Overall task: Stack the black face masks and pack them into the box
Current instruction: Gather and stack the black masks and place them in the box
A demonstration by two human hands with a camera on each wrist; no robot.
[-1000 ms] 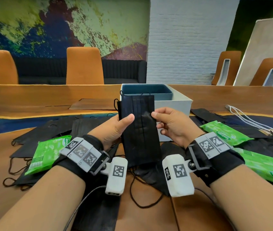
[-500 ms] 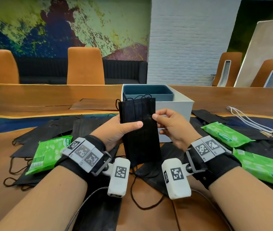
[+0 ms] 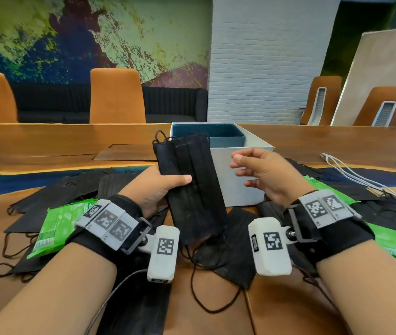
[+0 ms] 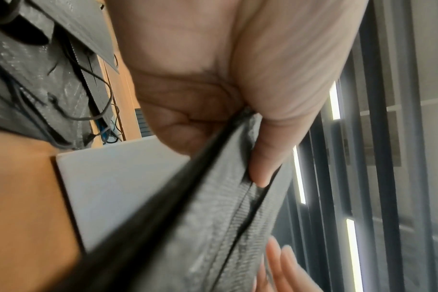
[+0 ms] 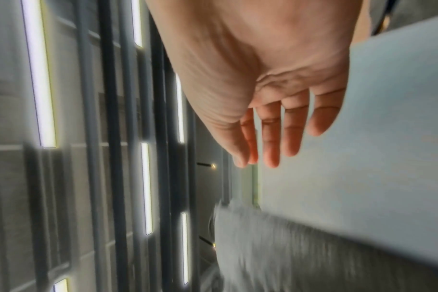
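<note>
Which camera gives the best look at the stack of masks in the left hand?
The head view: the whole stack of masks shows, gripped by the left hand. The left wrist view shows only its blurred edge under the thumb. The right wrist view shows a blurred grey corner.

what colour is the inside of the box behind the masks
Dark teal-blue inside the box, with white outer walls; the head view shows it best.

My bare forearms end in black wristbands (image 3: 332, 228) carrying grey tag plates (image 3: 110, 222) and white, tag-marked camera pods (image 3: 164, 252).
</note>
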